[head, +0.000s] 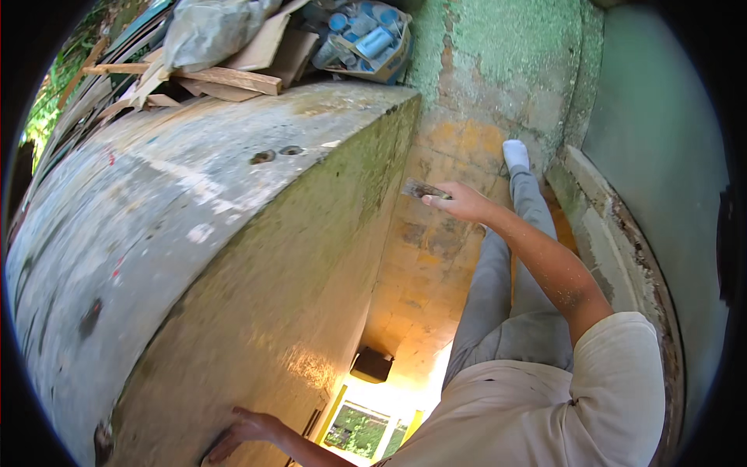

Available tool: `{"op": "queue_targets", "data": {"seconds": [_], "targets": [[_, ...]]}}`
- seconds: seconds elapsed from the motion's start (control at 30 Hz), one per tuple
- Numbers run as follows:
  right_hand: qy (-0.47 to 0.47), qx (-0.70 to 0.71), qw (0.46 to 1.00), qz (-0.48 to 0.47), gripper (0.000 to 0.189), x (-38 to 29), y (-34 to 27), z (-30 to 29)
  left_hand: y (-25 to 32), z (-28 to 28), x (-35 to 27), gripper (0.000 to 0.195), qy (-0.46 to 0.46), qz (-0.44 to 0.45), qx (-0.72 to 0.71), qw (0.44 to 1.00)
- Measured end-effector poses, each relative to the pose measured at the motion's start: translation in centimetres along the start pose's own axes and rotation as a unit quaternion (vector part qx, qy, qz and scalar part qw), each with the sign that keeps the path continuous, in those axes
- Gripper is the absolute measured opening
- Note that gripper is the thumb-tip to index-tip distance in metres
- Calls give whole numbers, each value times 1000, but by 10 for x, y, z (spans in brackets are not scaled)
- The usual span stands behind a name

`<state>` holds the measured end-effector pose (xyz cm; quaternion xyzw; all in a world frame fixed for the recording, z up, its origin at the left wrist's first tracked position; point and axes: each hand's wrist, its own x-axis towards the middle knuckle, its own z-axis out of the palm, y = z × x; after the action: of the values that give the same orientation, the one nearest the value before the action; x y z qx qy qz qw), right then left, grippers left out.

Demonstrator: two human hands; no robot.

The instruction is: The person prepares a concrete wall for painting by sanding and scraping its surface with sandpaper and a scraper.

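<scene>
My right hand (464,201) grips a short flat scraper (419,189) by its handle. Its broad, stained blade points left, toward the side of a concrete wall (303,251), and looks apart from it. Low on the left, my left hand (245,432) rests against the same wall face, thumb apart from the fingers. A dark patch lies beside its fingertips; whether it is shadow or an object is unclear. The wall face is greenish near the top edge and brown lower down. Pale specks dot my right forearm.
Wooden boards (227,79), a plastic bag (213,29) and a box of plastic bottles (367,41) lie on the wall's broad grey top (175,192). My socked foot (516,153) is on the stained floor (426,245). A raised ledge (613,245) curves along the right. A dark box-shaped object (372,365) sits near the bright opening.
</scene>
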<state>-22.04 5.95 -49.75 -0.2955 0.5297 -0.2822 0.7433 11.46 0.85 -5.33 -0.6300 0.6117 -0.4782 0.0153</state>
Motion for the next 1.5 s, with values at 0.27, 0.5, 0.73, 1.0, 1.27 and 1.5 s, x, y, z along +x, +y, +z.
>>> {"op": "queue_targets", "data": {"seconds": [0.27, 0.5, 0.73, 1.0, 1.27, 1.5], "targets": [[3, -74, 997, -18, 59, 62, 36, 53, -39, 59, -30, 121, -121, -1, -118, 986], [73, -102, 991, -43, 65, 106, 74, 85, -45, 78, -36, 121, -166, 15, -109, 980], [69, -150, 982, -87, 65, 113, 25, 94, -49, 82, -29, 121, -188, 10, -113, 976], [65, -161, 984, -49, 64, 113, 22, 77, -38, 80, -20, 122, -211, 1, -130, 969], [51, -170, 984, -26, 66, 107, 55, 68, -36, 70, -16, 122, -236, -11, -136, 962], [46, -166, 984, -45, 65, 106, 15, 75, -33, 63, -16, 122, -253, -21, -136, 958]]}}
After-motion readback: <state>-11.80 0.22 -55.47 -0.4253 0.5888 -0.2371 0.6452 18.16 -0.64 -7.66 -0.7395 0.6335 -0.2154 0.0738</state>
